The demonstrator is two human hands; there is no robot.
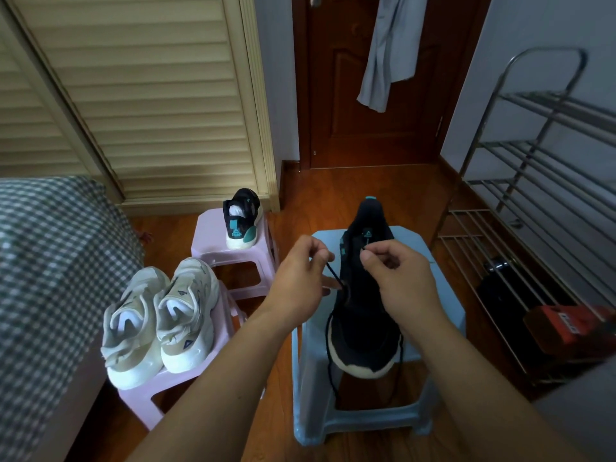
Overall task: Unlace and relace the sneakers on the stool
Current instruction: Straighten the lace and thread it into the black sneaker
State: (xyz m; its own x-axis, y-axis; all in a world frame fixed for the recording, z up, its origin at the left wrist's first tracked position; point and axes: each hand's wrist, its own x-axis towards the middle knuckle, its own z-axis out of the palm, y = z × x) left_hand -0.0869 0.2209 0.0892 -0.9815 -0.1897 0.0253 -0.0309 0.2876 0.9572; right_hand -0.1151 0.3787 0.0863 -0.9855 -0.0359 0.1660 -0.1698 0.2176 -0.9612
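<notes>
Count: four sneakers, three stools, two hands.

Blue stool (443, 315), nearest: one black sneaker (361, 331), toe toward the camera, heel toward the door. Black upper, off-white sole, teal accents at heel tab and side; small white logo patch on the tongue, lettering too small to read. Black lace (334, 275) is slack; loose strands trail off the toe on both sides and hang over the stool's front edge.

Left hand (296, 278): fingers curled, thumb and forefinger pinching a lace strand that runs down to the eyelets on the shoe's left side. Right hand (396, 275): fingers curled, pinching the lace near its tip over the tongue area. The hands are close together above the shoe's midsection, not touching.

Far pink stool (213, 241): second black sneaker (242, 220), heel facing the camera, teal heel panel reading "PEAK" in white.

Near pink stool (186, 378): pair of white-and-beige sneakers (160, 318) side by side, toes toward the camera; small dark triangular logo on each.

Surroundings: checked bedding (50, 261) left, louvred wardrobe door (150, 95), brown door (366, 95) with grey garment (390, 51) hanging, metal shoe rack (533, 195) right.
</notes>
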